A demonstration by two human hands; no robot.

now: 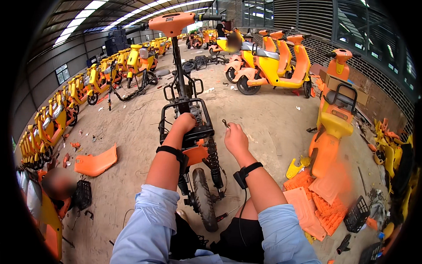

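In front of me stands a stripped scooter frame (206, 132), its rear wheel (202, 198) toward me and its orange handlebar cover (170, 22) at the far end. My left hand (186, 123) is closed at the black rack over the wheel; its fingertips and anything in them are hidden. Just right of the rack, my right hand (236, 139) grips a small wrench (225, 123). Its dark, curved end sticks out above the fingers, apart from the frame. A black shock absorber (212, 159) and an orange rear panel (195, 155) sit below the rack.
A screwdriver (226, 214) lies beside the wheel. An orange panel (97, 161) is on the floor at left; flat orange panels (303, 210) and a black basket (356, 214) lie at right. An orange scooter (330, 127) stands at right. Yellow scooters line the left wall.
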